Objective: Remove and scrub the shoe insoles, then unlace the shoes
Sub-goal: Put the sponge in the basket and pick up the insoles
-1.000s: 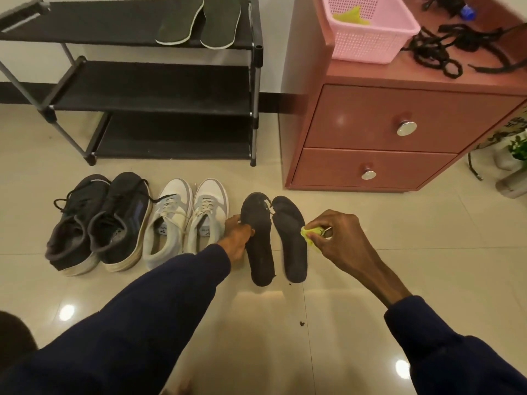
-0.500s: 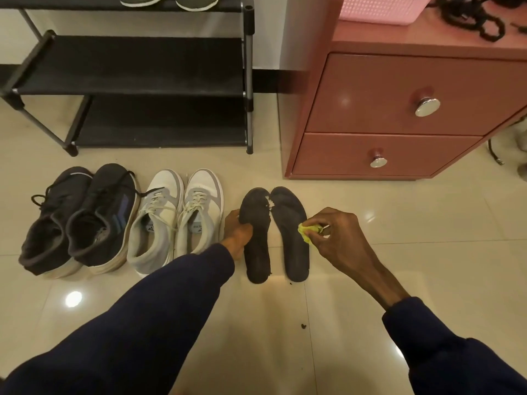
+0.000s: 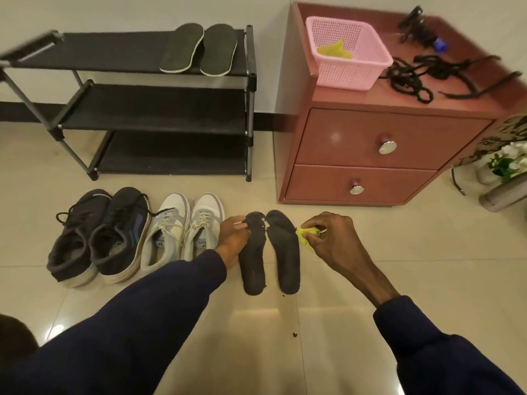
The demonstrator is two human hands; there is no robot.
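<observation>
Two worn black insoles lie side by side on the tiled floor, the left insole point(image 3: 253, 260) and the right insole point(image 3: 285, 252). My left hand point(image 3: 232, 238) grips the left insole at its upper left edge, thumb on top. My right hand point(image 3: 332, 238) pinches a small yellow cloth point(image 3: 306, 234) against the right insole's upper right edge. A pair of white laced sneakers point(image 3: 182, 229) and a pair of black laced sneakers point(image 3: 99, 235) stand to the left.
A black shoe rack point(image 3: 148, 109) at the back carries two green insoles point(image 3: 199, 48) on its top shelf. A red-brown drawer cabinet point(image 3: 370, 146) bears a pink basket point(image 3: 346, 57) with yellow cloth and loose black laces point(image 3: 413, 81). A potted plant point(image 3: 504, 163) stands far right.
The view has tilted back up, showing the cabinet top and rack top again. Both hands stay at the insoles; the left hand's fingers have shifted higher on the left insole.
</observation>
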